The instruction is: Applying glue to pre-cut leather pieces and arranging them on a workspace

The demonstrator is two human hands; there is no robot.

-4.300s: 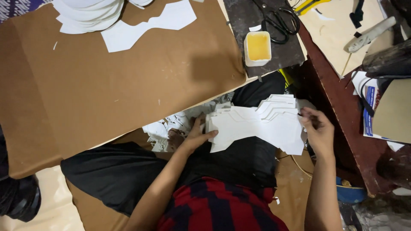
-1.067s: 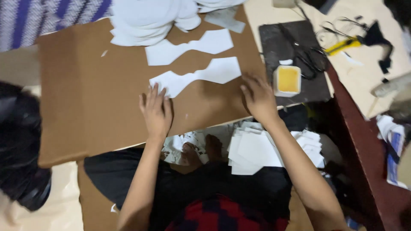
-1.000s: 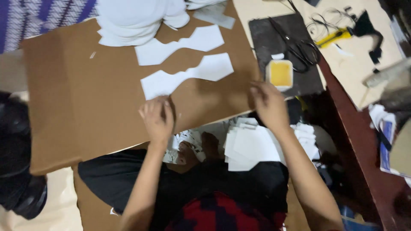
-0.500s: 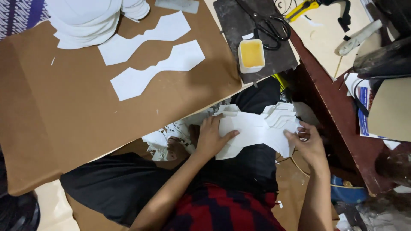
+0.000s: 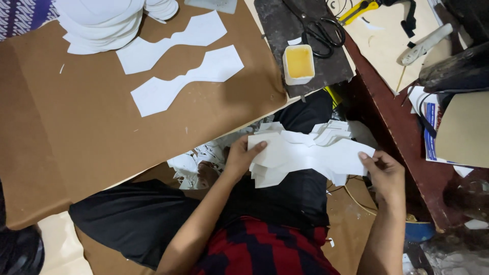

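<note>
A stack of white bow-tie-shaped paper cutouts (image 5: pixel 285 170) rests on my lap. My left hand (image 5: pixel 239 157) pinches the left end of the top white cutout (image 5: pixel 310 155), and my right hand (image 5: pixel 385 175) pinches its right end, holding it slightly above the stack. On the brown cardboard sheet (image 5: pixel 76 137) in front of me lie two single white cutouts: one lower (image 5: pixel 188 81), one higher (image 5: pixel 170 40). A pile of white cut pieces (image 5: pixel 107 23) sits at the board's far edge.
A small white tub of yellow glue (image 5: pixel 299 63) stands on a dark mat (image 5: pixel 326 71) beside black scissors (image 5: pixel 318 28). A yellow-handled tool (image 5: pixel 359 10) lies further right. A dark red wooden edge (image 5: pixel 402 132) runs along my right. Paper scraps (image 5: pixel 196 160) lie near my foot.
Both hands left the board, where a second cutout had just been laid, and came down to the lap stack. They have now gripped the top cutout by its ends and lifted it.
</note>
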